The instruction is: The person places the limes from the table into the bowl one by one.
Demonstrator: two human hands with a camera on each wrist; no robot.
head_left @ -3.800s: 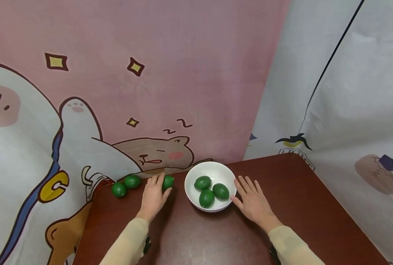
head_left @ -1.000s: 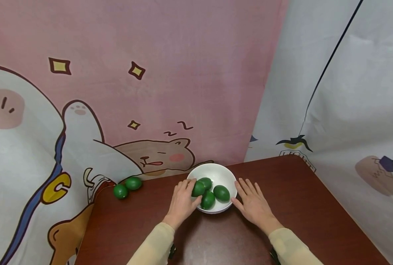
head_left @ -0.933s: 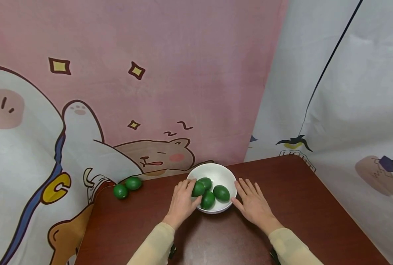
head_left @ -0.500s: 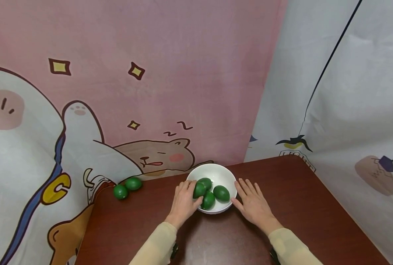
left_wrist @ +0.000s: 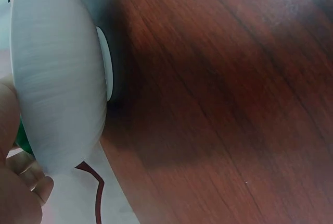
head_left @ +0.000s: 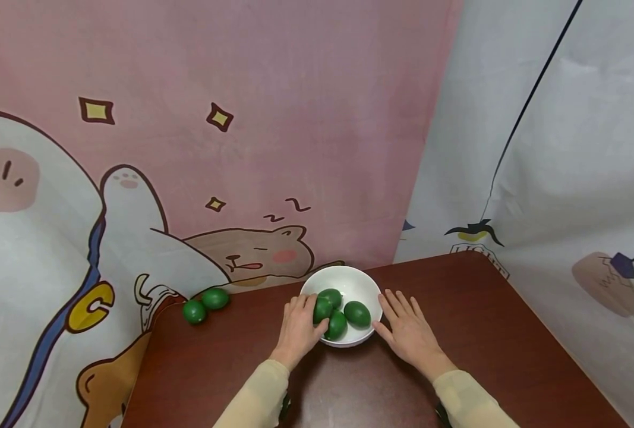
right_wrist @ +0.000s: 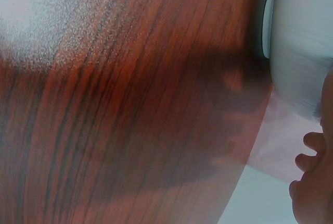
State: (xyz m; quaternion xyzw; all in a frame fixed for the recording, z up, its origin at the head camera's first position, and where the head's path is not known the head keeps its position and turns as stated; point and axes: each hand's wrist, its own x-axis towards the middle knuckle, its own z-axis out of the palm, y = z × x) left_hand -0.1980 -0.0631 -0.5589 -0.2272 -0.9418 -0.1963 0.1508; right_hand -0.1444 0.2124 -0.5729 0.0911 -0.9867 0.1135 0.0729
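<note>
At the left rim of a white bowl (head_left: pixel 349 279), my left hand (head_left: pixel 297 330) holds a green lime (head_left: pixel 322 309) between thumb and fingers, low over the inside of the bowl. Three other limes lie in the bowl: one at the back (head_left: pixel 331 296), one at the front (head_left: pixel 336 325) and one to the right (head_left: pixel 357 313). My right hand (head_left: pixel 410 336) lies against the bowl's right side with its fingers straight and spread. In the left wrist view the bowl's outer wall (left_wrist: pixel 60 78) hides most of the held lime (left_wrist: pixel 23 139).
Two more limes, one nearer (head_left: pixel 194 311) and one farther back (head_left: pixel 215 298), lie together at the far left of the dark red-brown table (head_left: pixel 343 386). A printed cloth (head_left: pixel 295 119) hangs behind the table's back edge, and a white cloth (head_left: pixel 573 178) hangs along the right.
Since the earliest frame my left hand has picked a lime off the table and carried it right to the bowl. Over the last second both hands stay nearly still.
</note>
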